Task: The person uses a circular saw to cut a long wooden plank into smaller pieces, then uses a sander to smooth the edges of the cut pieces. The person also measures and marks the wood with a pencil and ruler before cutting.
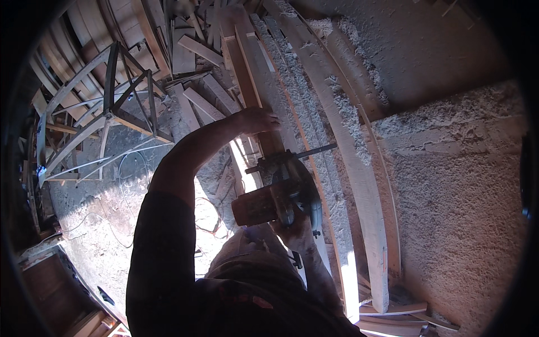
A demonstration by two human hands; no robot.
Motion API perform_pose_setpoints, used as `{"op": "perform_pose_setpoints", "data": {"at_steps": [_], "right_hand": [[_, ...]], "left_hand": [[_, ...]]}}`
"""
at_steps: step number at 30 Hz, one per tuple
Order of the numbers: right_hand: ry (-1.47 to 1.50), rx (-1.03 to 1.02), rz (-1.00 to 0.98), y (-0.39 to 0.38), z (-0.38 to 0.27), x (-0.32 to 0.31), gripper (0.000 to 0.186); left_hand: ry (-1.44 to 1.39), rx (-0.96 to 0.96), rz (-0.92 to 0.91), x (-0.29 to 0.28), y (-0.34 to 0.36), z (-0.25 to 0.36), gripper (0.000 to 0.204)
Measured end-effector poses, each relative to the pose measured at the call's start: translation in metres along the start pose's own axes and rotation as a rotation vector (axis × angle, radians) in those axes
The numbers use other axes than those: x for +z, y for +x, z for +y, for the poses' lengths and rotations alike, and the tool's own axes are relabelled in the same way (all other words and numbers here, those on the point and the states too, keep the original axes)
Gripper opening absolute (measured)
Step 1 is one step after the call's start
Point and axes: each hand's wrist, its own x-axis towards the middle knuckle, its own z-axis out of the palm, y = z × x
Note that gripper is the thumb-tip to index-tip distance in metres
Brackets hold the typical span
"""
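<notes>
A dark circular saw [281, 194] with a brownish motor housing rests on a long wooden board [247, 76] in front of me. My right hand [296, 233] is closed round its rear handle, partly hidden beneath the saw body. A thin metal guide bar [317, 150] sticks out sideways from the saw's front, to the right. Ahead of the saw, my left hand [255, 122] reaches across the board, its fingers stretched out and lying over the wood. The blade is out of sight.
Long curved beams [351, 140] strewn with shavings run along the right, beside a rough wall [449, 196]. Loose offcuts [202, 50] lie far left of the board. A wooden frame [112, 106] stands at the left. Cables [120, 208] trail over the sunlit floor.
</notes>
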Motion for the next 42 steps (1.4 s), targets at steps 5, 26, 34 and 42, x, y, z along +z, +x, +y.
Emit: {"op": "perform_pose_setpoints", "data": {"at_steps": [5,26,34,42], "right_hand": [[0.072,0.217,-0.092,0.025,-0.016,-0.003,0.064],[0.129,0.156,-0.012,0.123,-0.012,0.016,0.064],[0.178,0.187,-0.042,0.183,-0.023,0.021,0.061],[0.088,-0.017,0.032,0.238,-0.012,0.034,0.065]], "left_hand": [[-0.004,-0.023,-0.029,0.005,-0.005,-0.026,0.072],[-0.028,-0.018,0.041,-0.016,-0.020,-0.121,0.088],[-0.038,-0.051,-0.035,-0.027,-0.028,-0.175,0.082],[0.021,-0.005,0.019,-0.033,-0.034,-0.230,0.068]]}}
